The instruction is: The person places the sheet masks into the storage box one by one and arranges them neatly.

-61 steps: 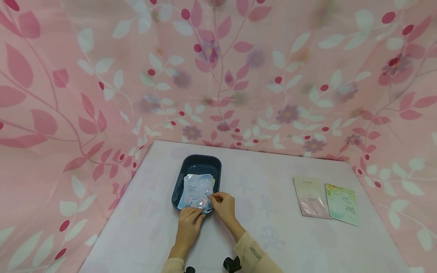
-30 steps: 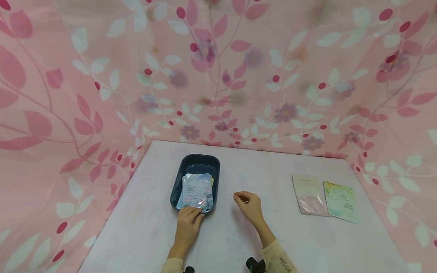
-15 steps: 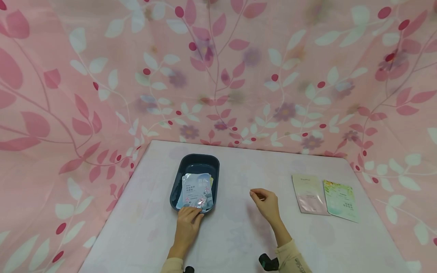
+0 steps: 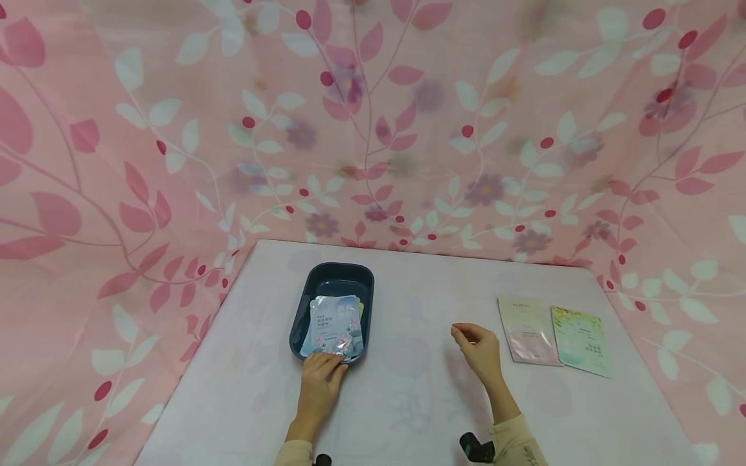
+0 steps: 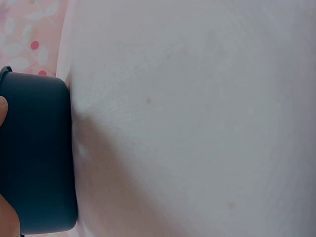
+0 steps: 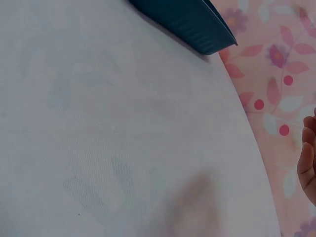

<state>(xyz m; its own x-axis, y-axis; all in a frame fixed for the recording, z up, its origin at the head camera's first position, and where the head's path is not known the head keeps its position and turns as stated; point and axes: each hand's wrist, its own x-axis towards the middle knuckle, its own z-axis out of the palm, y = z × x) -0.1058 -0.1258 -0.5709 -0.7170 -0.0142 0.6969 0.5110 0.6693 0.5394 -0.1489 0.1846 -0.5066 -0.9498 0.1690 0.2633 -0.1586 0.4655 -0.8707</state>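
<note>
A dark blue rectangular tub (image 4: 304,307) stands on the white-covered table. Several flat sachets lie stacked inside it, a pale blue printed one (image 4: 335,317) on top and a bit of yellow-green showing beneath. At the tub's near end, my left hand (image 4: 318,388) grips the rim, fingers over the edge. In the left wrist view its thumb (image 5: 7,219) lies against the tub's outer wall. My right hand (image 4: 479,353) hovers above the table between the tub and two sachets on the right, its fingers loosely bent and holding nothing.
A beige-and-pink sachet (image 4: 530,333) and a green-and-white one (image 4: 583,343) lie side by side at the right, edges overlapping. Pink floral cloth (image 4: 396,129) hangs behind and beside the table (image 4: 408,414). A black wrist device (image 4: 476,448) sits at my right sleeve.
My right hand has left the sachets in the tub and moved steadily rightward, empty, toward the two sachets. My left hand has stayed at the tub's near rim.
</note>
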